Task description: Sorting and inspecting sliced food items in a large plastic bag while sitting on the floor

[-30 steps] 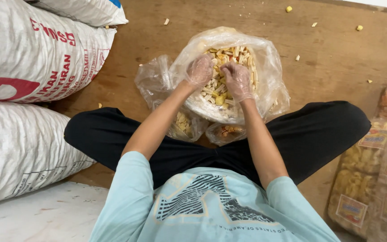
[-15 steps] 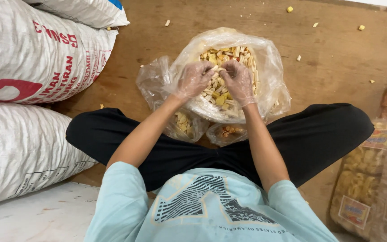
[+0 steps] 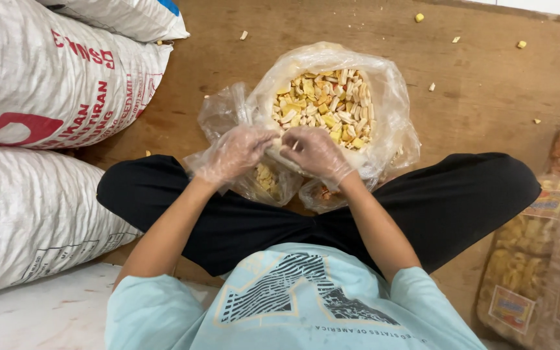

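Now drawn back from the snack pile to the near rim of the big bag (image 3: 390, 123).
Left hand (image 3: 234, 154) and right hand (image 3: 315, 152), both in thin plastic gloves, curled together and pinching one pale snack stick (image 3: 293, 145); earlier buried in the snacks (image 3: 325, 104). Bag sitting on the wooden floor (image 3: 487, 84) between the knees, smaller bag (image 3: 225, 113) at its left side, white sacks (image 3: 40, 84) along the floor's left edge.

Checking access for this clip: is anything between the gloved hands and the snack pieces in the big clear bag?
Nothing visible: left hand and right hand sit at the near rim of the open clear bag, snack pieces exposed just beyond.
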